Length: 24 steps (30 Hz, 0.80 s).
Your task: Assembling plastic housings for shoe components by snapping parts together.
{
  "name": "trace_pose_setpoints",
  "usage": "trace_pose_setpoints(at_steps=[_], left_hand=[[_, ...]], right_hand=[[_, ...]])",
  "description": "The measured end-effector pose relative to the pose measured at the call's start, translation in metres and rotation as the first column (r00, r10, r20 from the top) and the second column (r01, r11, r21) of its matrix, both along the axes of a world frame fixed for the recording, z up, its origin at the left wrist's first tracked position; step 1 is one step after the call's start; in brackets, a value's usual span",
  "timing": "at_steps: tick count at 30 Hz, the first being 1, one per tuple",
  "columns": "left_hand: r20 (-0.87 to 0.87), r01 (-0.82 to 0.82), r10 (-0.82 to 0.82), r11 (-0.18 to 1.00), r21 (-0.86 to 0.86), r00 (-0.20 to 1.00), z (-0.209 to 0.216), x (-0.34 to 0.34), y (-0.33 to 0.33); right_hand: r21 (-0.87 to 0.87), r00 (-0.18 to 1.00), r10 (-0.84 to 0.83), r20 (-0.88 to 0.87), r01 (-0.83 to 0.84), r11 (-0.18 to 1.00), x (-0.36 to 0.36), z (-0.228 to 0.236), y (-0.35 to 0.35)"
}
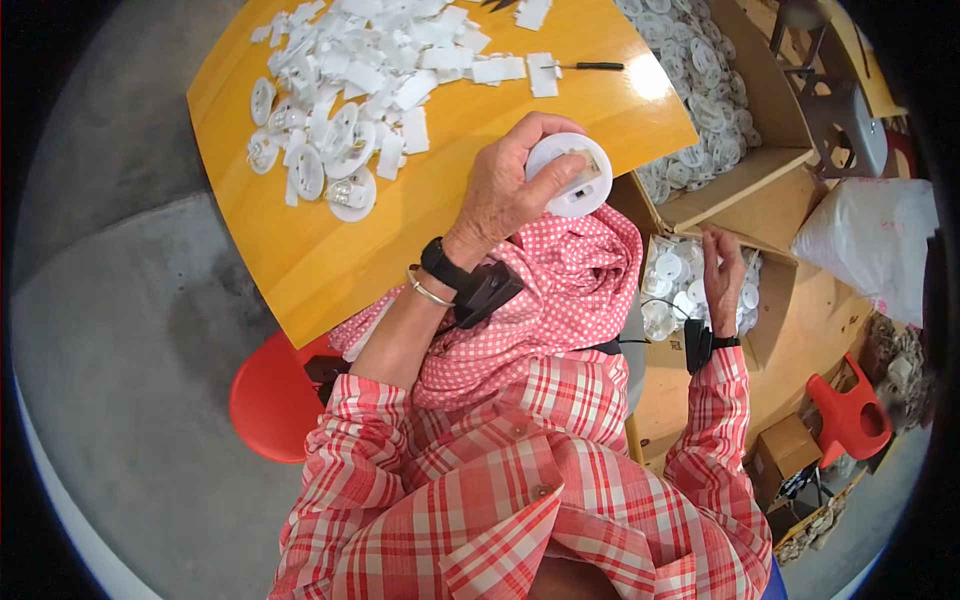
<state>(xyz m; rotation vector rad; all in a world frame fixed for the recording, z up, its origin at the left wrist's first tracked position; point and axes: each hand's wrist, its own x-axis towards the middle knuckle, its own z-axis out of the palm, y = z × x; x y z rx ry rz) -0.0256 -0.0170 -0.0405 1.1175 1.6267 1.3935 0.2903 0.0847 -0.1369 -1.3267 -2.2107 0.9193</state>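
My left hand (508, 185) is closed around a white round plastic base (574, 203) with a small black switch and a rectangular recess, the thumb pressed on its face. It is held up beside the table's near right edge. Over the small carton (778, 325) of white round plastic parts (672, 268) is my right hand (724, 272), its visible fingers stretched out and nothing seen in them. A pink checked cloth (520, 290) lies bunched below my left hand. On the yellow table (400, 250) is a heap of white plastic covers (385, 60), with several round pieces (350, 195) at its near side.
A black-handled screwdriver (600, 66) lies on the table beside a white cover. At the right stands a big cardboard box (770, 170) full of round white parts. Further right are a white plastic bag (865, 240) and a red stool (855, 415). A red chair (275, 400) is at the left.
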Motion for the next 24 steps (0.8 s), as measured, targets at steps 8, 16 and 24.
trace_pose_setpoints(at_steps=[8, 16, 24], left_hand=[[0.528, -0.108, 0.143, 0.989, -0.097, 0.837, 0.023, -0.026, -0.057], [0.591, -0.373, 0.323, 0.927, -0.040, 0.739, 0.014, -0.051, -0.112], [0.650, -0.525, 0.370, 0.849, 0.054, 0.664, 0.000, -0.047, -0.119]], right_hand=[[0.231, 0.961, 0.182, -0.209, -0.132, 0.964, -0.151, 0.102, 0.000], [0.387, 0.821, 0.568, -0.058, -0.506, 0.771, -0.264, 0.087, -0.024], [0.461, 0.827, 0.560, 0.048, -0.516, 0.722, -0.282, 0.085, -0.035]])
